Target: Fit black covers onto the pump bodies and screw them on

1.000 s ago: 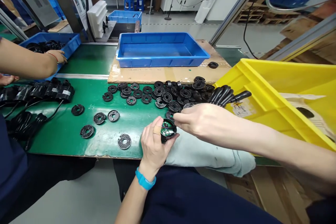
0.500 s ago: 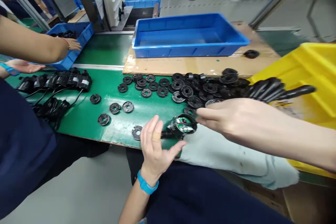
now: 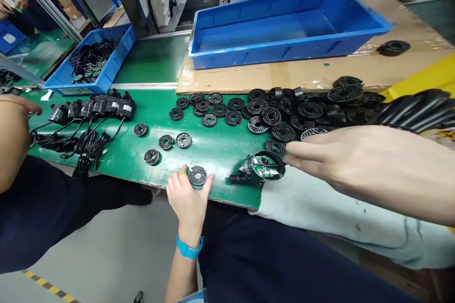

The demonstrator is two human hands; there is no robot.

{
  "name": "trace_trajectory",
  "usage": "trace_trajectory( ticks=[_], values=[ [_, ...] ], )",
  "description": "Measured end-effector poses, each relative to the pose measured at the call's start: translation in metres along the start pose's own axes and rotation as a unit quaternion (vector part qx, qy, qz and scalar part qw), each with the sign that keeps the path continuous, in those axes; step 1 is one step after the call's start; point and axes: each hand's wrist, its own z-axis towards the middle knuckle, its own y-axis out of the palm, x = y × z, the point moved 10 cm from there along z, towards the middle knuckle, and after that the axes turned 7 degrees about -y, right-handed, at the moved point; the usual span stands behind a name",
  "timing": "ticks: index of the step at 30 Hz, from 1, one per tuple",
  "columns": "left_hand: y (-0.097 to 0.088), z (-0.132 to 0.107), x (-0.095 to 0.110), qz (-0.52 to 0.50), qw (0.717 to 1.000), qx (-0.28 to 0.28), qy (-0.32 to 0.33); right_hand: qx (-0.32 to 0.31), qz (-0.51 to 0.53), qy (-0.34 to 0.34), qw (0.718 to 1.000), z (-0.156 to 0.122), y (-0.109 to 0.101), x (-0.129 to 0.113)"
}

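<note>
My left hand [image 3: 187,197] rests at the near edge of the green mat [image 3: 213,149], its finger and thumb closed round a black slotted disc [image 3: 197,175]. My right hand [image 3: 341,156] pinches the rim of a small black round housing [image 3: 262,169] with a green circuit board inside, held at the mat's front edge. The same hand also carries a bundle of black cable ends [image 3: 415,111] fanned out to the right. A heap of black slotted discs [image 3: 284,113] lies behind my right hand.
A blue tray [image 3: 284,28] stands on cardboard [image 3: 320,73] at the back. A co-worker's arm [image 3: 12,132] is at the left beside a row of black cabled parts [image 3: 92,109]. A blue bin of cables [image 3: 88,59] and a yellow bin [image 3: 430,75] flank the mat.
My left hand let go of the housing and moved left to a loose disc on the mat. My right hand kept the housing. The view tilted down and left.
</note>
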Motion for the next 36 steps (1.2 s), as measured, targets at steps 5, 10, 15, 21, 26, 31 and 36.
trace_trajectory(
  ticks=[5, 10, 15, 21, 26, 31, 36],
  values=[
    [0.01, 0.003, 0.005, -0.116, 0.987, -0.098, 0.046, 0.026, -0.027, -0.076, 0.996, 0.005, -0.016, -0.014],
    [0.009, 0.008, -0.006, -0.097, 0.991, -0.088, 0.041, 0.011, 0.009, -0.047, 0.999, 0.004, -0.016, -0.009],
    [-0.014, 0.021, 0.018, -0.281, 0.954, -0.074, 0.068, -0.053, 0.024, -0.043, 0.997, 0.006, -0.006, -0.007],
    [-0.05, 0.037, 0.114, -0.409, 0.877, -0.114, 0.225, -0.067, 0.034, -0.03, 0.997, 0.007, -0.006, -0.003],
    [-0.033, 0.041, 0.143, -0.42, 0.855, -0.166, 0.257, -0.086, 0.019, -0.034, 0.995, 0.007, -0.005, -0.005],
    [-0.026, 0.043, 0.144, -0.429, 0.839, -0.227, 0.245, -0.111, 0.02, -0.025, 0.993, 0.009, -0.004, -0.004],
    [-0.026, 0.045, 0.15, -0.392, 0.843, -0.254, 0.265, -0.137, 0.02, -0.014, 0.99, 0.009, -0.001, -0.001]
  ],
)
